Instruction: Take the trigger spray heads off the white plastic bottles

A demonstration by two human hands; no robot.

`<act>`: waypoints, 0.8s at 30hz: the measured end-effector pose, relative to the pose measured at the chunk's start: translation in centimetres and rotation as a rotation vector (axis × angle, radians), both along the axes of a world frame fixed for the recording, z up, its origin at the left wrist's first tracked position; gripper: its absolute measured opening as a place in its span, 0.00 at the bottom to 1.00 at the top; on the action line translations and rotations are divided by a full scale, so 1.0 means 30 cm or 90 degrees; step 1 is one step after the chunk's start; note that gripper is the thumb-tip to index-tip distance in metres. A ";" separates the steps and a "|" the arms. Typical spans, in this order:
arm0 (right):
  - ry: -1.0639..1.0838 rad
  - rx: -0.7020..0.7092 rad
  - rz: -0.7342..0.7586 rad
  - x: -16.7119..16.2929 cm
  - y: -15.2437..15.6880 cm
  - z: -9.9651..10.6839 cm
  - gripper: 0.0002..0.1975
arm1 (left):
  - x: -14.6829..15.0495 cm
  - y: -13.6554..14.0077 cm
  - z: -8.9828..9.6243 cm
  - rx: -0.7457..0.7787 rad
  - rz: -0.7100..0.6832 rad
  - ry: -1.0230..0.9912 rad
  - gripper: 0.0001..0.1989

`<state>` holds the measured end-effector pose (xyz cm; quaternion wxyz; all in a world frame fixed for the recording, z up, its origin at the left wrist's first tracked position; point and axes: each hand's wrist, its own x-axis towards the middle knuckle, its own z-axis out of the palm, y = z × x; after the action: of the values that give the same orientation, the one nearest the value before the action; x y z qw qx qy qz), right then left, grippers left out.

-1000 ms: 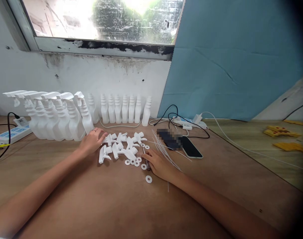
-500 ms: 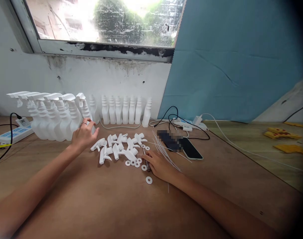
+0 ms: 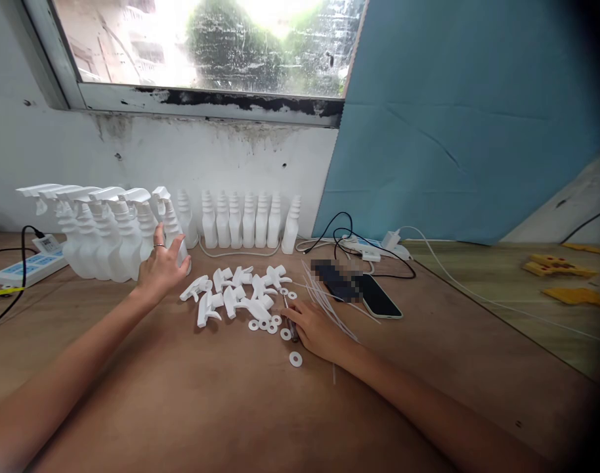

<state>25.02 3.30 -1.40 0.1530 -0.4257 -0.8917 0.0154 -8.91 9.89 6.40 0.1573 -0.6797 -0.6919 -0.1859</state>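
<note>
My left hand (image 3: 159, 266) is at a white spray bottle (image 3: 172, 223), the rightmost of those fitted with trigger heads. Its thumb and index finger are spread apart in front of the bottle; whether they touch it I cannot tell. My right hand (image 3: 317, 328) rests on the table, its fingers around a thin screwdriver (image 3: 293, 330) with a dark handle. White trigger sprayer heads (image 3: 234, 299) lie in a loose heap between my hands. Several flat white washers (image 3: 295, 359) are scattered beside the screwdriver.
Fitted spray bottles (image 3: 106, 230) stand at left, and bottles without heads (image 3: 249, 223) line the wall. Thin clear tubes (image 3: 324, 295), a phone (image 3: 381, 299) and tangled cables (image 3: 373, 226) lie at right. A power strip (image 3: 29, 268) sits at far left.
My left hand has shifted slightly left, and its fingers have spread and lifted beside the bottle. The right hand stays on the screwdriver. The view has tilted slightly.
</note>
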 end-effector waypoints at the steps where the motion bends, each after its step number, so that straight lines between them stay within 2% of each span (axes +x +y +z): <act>1: 0.004 -0.003 0.002 0.000 0.000 0.000 0.21 | -0.002 0.003 -0.003 -0.001 -0.002 -0.003 0.26; 14: -0.014 0.002 -0.001 0.002 -0.002 -0.001 0.22 | -0.037 0.049 -0.052 -0.085 0.016 -0.006 0.28; 24: -0.017 0.006 -0.002 0.004 0.004 -0.008 0.20 | -0.020 0.046 -0.082 -0.065 0.039 0.043 0.28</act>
<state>25.13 3.42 -1.64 0.1434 -0.4266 -0.8930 0.0053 -9.51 11.27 3.95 0.1512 -0.6714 -0.7152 -0.1220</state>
